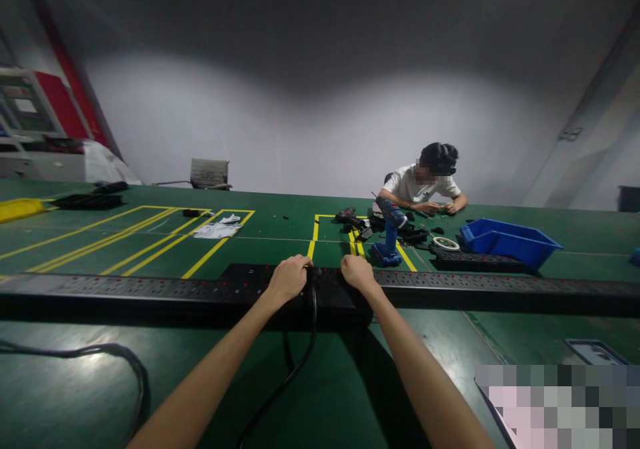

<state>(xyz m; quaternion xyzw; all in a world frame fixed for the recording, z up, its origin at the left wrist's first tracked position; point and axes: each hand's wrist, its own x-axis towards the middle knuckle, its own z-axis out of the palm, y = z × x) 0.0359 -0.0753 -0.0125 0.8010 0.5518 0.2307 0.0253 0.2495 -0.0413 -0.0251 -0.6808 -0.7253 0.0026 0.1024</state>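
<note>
Both your hands on the long black socket bar, a black cable between them

Your left hand [290, 279] and your right hand [358, 273] rest on the long black bar with rows of sockets and small red dots [334, 299], which lies crosswise on the green table [270, 239] in front of you. You have them near its middle, at the thicker black section, a little apart from each other. Your left grip is bent in over the bar, just beside the top of the thin black cable [315, 319]; its fingertips are partly hidden, so I cannot tell whether it has hold of the bar, the cable end or neither. Your right grip is curled almost into a fist at the bar's far side; I cannot tell whether it clasps anything. The cable drops over the bar's near side and curves toward you, between your forearms. A second black cable [117, 351] loops at your left.

Beyond the bar, right of centre, a blue cordless drill [388, 235] stands upright, with a dark power tool [346, 216] lying past it. Further right are a white ring [445, 243], a shorter black socket strip [477, 260] and a blue plastic bin [510, 237]. A co-worker in a white shirt [405, 183] leans on the far side, hands on the table. To your left lies a crumpled white cloth-like piece [218, 228] among yellow lines.
</note>
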